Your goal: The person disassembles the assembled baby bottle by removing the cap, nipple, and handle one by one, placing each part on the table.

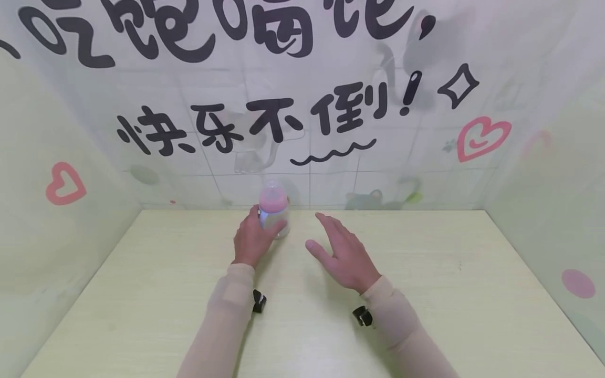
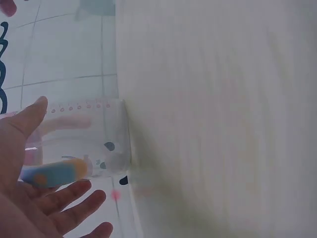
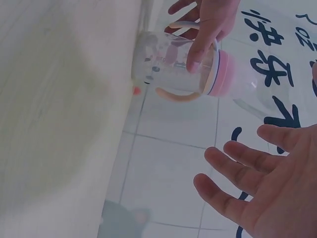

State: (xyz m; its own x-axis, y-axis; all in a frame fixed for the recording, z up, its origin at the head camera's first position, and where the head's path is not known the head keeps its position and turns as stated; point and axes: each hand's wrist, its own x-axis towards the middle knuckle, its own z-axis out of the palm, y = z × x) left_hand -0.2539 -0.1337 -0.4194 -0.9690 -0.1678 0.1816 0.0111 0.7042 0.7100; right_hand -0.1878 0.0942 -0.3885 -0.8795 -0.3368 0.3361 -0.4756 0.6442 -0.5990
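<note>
Nearest us are our sleeves (image 1: 214, 323), at seven and five o'clock. The bottle (image 1: 274, 201) could tip if our left grip (image 1: 252, 241) snags its handle (image 2: 57, 171). It looks upright near the twelve o'clock edge of the counter (image 1: 118, 315), at one o'clock from that grip, which straddles it; whether it grasps, we cannot tell. Our right grip (image 1: 344, 255) is released, apart.

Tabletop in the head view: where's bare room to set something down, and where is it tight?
Wide patches: between the right forearm and right wall, and between the left forearm and left wall. A smaller patch of tabletop lies between the forearms, with black wrist pieces jutting in. Crowded: toward the back wall, where the left hand is at the bottle.
</note>
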